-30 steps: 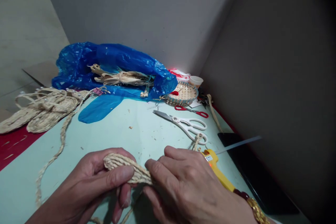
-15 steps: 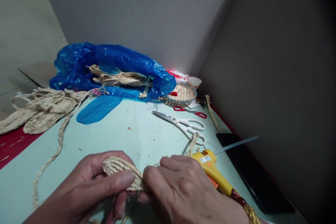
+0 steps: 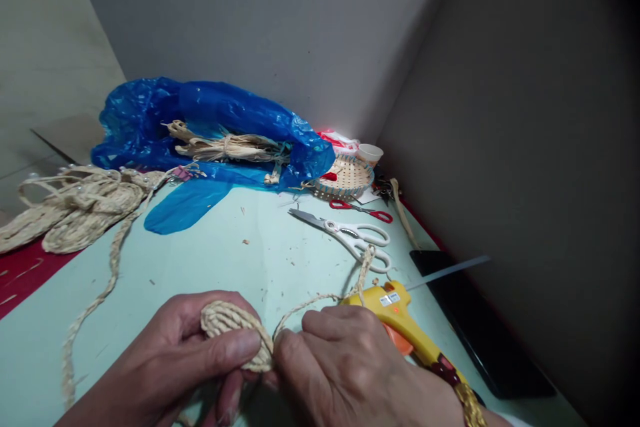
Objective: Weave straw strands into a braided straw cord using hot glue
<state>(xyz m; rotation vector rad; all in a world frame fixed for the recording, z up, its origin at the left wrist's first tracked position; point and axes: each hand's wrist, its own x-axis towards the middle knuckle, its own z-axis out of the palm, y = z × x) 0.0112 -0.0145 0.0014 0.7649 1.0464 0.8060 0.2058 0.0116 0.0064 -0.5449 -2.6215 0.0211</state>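
Note:
My left hand grips a flat oval coil of braided straw, thumb on top and fingers underneath. My right hand is closed at the coil's right edge, pinching the straw braid there; its fingertips are partly hidden. A thin length of braided straw cord loops up from between the hands and runs right, over the yellow glue gun. That glue gun, with a clear glue stick in its back, lies just beyond my right hand. Another long braid trails down the table on the left.
White-handled scissors and red-handled scissors lie mid-table. Behind are a woven basket, a cup and a blue plastic bag with a straw bundle. Braided straw slippers sit left; a black slab lies right.
My right hand has shifted slightly down, and more of the cord's loop shows above it. The coil has turned a little in my left hand.

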